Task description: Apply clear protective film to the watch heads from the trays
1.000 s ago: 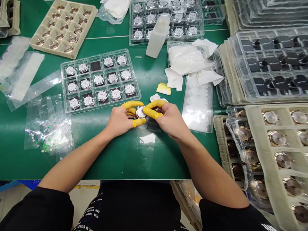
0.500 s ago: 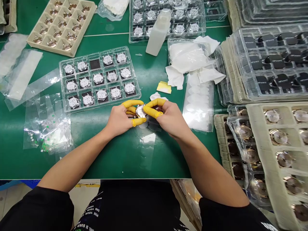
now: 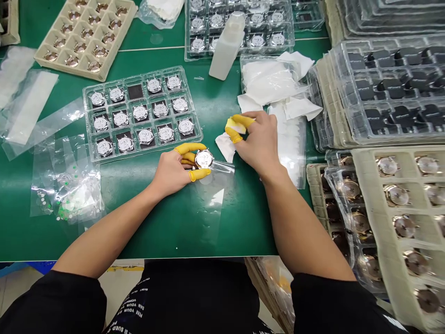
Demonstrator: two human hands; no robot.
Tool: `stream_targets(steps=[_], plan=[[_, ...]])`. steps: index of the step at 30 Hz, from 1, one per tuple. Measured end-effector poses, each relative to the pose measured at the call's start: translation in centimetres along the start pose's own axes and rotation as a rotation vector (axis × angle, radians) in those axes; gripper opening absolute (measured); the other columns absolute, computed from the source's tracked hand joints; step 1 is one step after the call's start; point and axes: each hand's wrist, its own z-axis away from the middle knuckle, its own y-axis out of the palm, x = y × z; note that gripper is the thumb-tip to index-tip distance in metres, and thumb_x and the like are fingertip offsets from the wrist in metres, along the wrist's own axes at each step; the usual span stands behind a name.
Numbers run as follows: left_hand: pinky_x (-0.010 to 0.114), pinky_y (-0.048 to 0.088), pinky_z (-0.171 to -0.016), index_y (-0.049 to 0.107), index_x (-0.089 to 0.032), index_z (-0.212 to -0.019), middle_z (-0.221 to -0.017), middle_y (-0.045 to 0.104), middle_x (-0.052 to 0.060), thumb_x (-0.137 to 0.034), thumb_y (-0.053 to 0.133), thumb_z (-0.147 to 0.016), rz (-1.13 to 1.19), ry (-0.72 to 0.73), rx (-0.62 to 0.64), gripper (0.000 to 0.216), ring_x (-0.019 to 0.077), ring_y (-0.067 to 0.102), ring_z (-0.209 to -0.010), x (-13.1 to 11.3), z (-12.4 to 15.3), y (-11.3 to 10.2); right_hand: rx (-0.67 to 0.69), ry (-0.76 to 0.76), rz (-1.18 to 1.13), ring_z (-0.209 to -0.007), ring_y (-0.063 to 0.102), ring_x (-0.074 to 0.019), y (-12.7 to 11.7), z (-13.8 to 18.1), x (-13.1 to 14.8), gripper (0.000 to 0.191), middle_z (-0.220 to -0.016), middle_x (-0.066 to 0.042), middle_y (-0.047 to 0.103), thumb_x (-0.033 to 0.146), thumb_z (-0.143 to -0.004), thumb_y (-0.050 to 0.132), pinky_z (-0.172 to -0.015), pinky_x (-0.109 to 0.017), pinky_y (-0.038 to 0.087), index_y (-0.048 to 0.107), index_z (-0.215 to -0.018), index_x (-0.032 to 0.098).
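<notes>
My left hand (image 3: 177, 169), with yellow finger cots on its fingers, pinches a silver watch case (image 3: 204, 159) by its rim, printed back facing up. My right hand (image 3: 259, 141), also in yellow cots, has its thumb and fingers closed on a small folded yellow-and-white pad (image 3: 238, 126). A crumpled white tissue (image 3: 225, 147) lies just left of that hand. Under the watch case a strip of clear film (image 3: 222, 169) rests on the green table. Beyond my left hand is a clear plastic tray (image 3: 143, 149) of silver watch cases, with one compartment holding no case.
A beige tray (image 3: 100, 75) of rose-gold cases stands back left. A white bottle (image 3: 225, 51) stands before another clear tray (image 3: 283, 50). White wipes (image 3: 267, 81) lie back right. Stacked trays (image 3: 368, 134) crowd the right side. Clear bags with small dots (image 3: 66, 195) lie left.
My right hand has left the watch case and moved up and right to the yellow-and-white pad, closing on it. My left hand keeps the case in nearly the same place.
</notes>
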Motion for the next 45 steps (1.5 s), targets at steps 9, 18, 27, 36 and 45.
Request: stream_targets(steps=[9, 18, 27, 36, 45], plan=[[0.028, 0.065, -0.08, 0.078, -0.02, -0.118, -0.083, 0.075, 0.0, -0.024, 0.093, -0.062, 0.019, 0.005, 0.008, 0.058, 0.0136, 0.072, -0.076, 0.2, 0.1, 0.0, 0.099, 0.113, 0.181, -0.105, 0.055, -0.0354, 0.3, 0.0, -2.6, 0.025, -0.104, -0.014, 0.057, 0.029, -0.083, 0.071, -0.096, -0.062, 0.048, 0.067, -0.105, 0.018], [0.028, 0.065, -0.081, 0.077, -0.02, -0.118, -0.084, 0.076, 0.0, -0.024, 0.092, -0.063, 0.033, 0.002, -0.008, 0.057, 0.0144, 0.074, -0.078, 0.4, 0.2, 0.0, 0.117, -0.287, -0.303, -0.08, 0.06, -0.02, -3.4, 3.0, 4.2, 0.011, -0.09, -0.005, 0.064, 0.032, -0.101, 0.061, -0.074, -0.038, 0.051, 0.065, -0.094, 0.025], [0.026, 0.064, -0.077, 0.076, -0.019, -0.118, -0.085, 0.077, 0.0, -0.02, 0.095, -0.058, 0.105, -0.047, -0.039, 0.063, 0.013, 0.073, -0.076, -0.3, 0.3, 0.2, -0.102, -0.616, -0.347, -0.077, 0.059, -0.0184, -1.0, 4.1, 5.1, 0.035, -0.084, -0.003, 0.063, 0.003, -0.09, 0.057, -0.064, -0.034, 0.048, 0.074, -0.104, 0.03], [0.03, 0.066, -0.081, 0.077, -0.018, -0.117, -0.091, 0.08, 0.003, -0.022, 0.095, -0.059, 0.125, -0.054, -0.016, 0.061, 0.0174, 0.077, -0.083, 0.1, 0.2, 0.3, -0.04, -0.554, -0.181, -0.079, 0.063, -0.0206, -0.4, 4.1, 5.3, 0.036, -0.085, -0.004, 0.07, -0.002, -0.076, 0.053, -0.067, -0.037, 0.054, 0.072, -0.087, 0.027], [0.028, 0.065, -0.085, 0.077, -0.018, -0.119, -0.093, 0.079, 0.003, -0.019, 0.093, -0.061, 0.091, -0.043, -0.004, 0.061, 0.0163, 0.076, -0.086, 0.0, 0.2, 0.2, -0.141, -0.536, -0.182, -0.077, 0.062, -0.0191, 0.9, 3.3, 6.5, 0.035, -0.081, -0.003, 0.069, -0.004, -0.078, 0.049, -0.066, -0.034, 0.052, 0.069, -0.081, 0.025]])
